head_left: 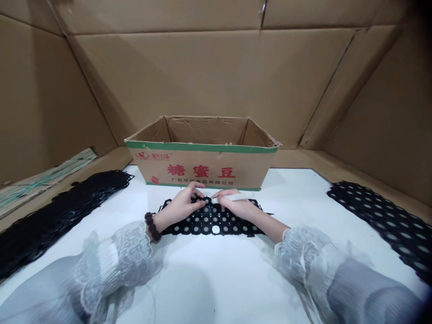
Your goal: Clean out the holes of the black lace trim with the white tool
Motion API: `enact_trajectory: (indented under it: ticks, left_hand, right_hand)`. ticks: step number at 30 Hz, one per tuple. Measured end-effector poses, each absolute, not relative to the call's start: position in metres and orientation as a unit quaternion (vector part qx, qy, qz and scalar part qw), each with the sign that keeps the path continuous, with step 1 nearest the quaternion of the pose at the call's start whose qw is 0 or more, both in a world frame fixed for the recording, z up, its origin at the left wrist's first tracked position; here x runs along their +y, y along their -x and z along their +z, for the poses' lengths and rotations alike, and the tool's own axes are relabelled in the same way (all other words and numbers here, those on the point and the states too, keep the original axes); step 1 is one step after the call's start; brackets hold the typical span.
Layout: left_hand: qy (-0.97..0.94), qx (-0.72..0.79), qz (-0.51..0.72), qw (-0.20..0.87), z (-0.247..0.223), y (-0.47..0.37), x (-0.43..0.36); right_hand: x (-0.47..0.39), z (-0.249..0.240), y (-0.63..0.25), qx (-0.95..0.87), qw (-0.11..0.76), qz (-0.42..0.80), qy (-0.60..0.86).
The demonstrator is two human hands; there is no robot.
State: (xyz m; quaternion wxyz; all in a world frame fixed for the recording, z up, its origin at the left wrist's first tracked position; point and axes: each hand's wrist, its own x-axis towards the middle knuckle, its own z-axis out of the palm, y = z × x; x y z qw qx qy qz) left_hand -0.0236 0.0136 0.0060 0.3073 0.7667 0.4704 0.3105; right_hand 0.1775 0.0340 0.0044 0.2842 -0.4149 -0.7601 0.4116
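A black sheet of joined rings with pale round discs (pixel 195 228) lies flat on the white table in front of me. At its far edge, the thumb and fingers of my left hand (pixel 182 206) are closed on the sheet's rim. My right hand (pixel 232 206) grips a slim white pen-like tool (pixel 241 196), its tip pointing left at the same edge, close to my left fingertips. One ring near the sheet's front shows a brighter white spot than the others. Exactly what the tip touches is too small to make out.
An open cardboard box (pixel 202 157) with red lettering stands just behind the sheet. A pile of black strips (pixel 67 207) lies at left, beside flat cardboard pieces (pixel 47 173). More black disc-filled sheets (pixel 381 220) lie at right. Tall cardboard walls (pixel 209 76) enclose the table.
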Motion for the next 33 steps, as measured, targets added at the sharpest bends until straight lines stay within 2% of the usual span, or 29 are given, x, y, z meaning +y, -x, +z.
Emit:
enact_trajectory:
  ticks: [3, 6, 10, 13, 16, 18, 25, 33]
  left_hand:
    - [-0.777, 0.461, 0.305, 0.301, 0.002, 0.017, 0.013]
    - [-0.771, 0.452, 0.341, 0.292, -0.001, 0.014, 0.013]
    - [-0.728, 0.443, 0.374, 0.367, 0.001, 0.014, 0.014]
    - [-0.702, 0.45, 0.364, 0.415, 0.004, 0.016, 0.016]
    - [-0.702, 0.46, 0.344, 0.421, 0.006, 0.019, 0.016]
    - [-0.709, 0.469, 0.332, 0.408, 0.006, 0.021, 0.017]
    - [-0.784, 0.438, 0.254, 0.359, 0.004, 0.027, 0.02]
    - [-0.79, 0.441, 0.263, 0.335, -0.003, 0.021, 0.014]
  right_hand:
    - [0.032, -0.001, -0.174, -0.783, 0.295, 0.385, 0.391]
    - [0.032, -0.009, -0.166, -0.833, 0.299, 0.291, 0.364]
    - [0.033, -0.016, -0.16, -0.852, 0.297, 0.185, 0.39]
    - [0.035, -0.011, -0.165, -0.82, 0.315, 0.25, 0.407]
    - [0.037, -0.001, -0.176, -0.786, 0.286, 0.365, 0.41]
    - [0.037, 0.005, -0.181, -0.793, 0.258, 0.393, 0.388]
    - [0.035, 0.005, -0.179, -0.807, 0.242, 0.375, 0.387]
    - [0.031, -0.007, -0.174, -0.832, 0.256, 0.318, 0.376]
